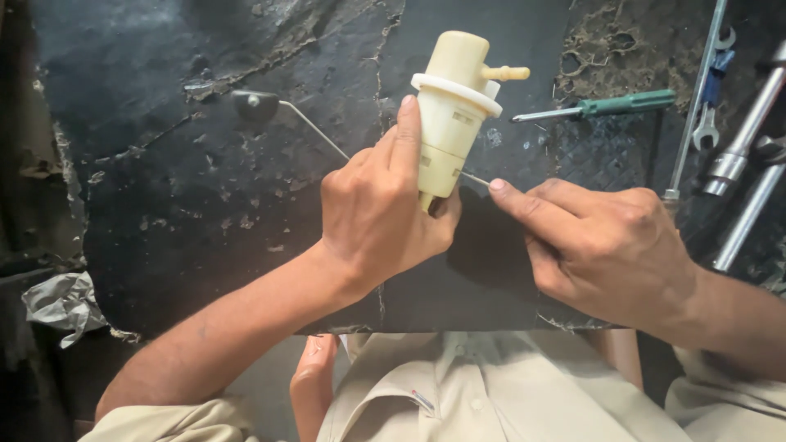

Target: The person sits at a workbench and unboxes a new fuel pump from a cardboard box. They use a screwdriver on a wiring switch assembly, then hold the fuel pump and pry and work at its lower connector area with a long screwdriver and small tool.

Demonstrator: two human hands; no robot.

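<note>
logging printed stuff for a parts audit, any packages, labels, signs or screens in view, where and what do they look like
No packages, signs or screens in view.
Small tag: on the beige shirt at bottom centre, a narrow slanted strip, pale with a red end; too small to make out more.

Left hand [378,214] grips cream plastic canister [453,110] upright, forefinger along its side. Right hand [607,245] pinches thin wire [475,178] touching canister base. Green-handled screwdriver [606,105], wrenches [711,90] lie on the black mat [188,205] beyond.

Smooth cream plastic housing [453,115], thin bare metal wire [315,131], cracked matt black mat [180,213], glossy green-handled screwdriver [606,106]
</note>
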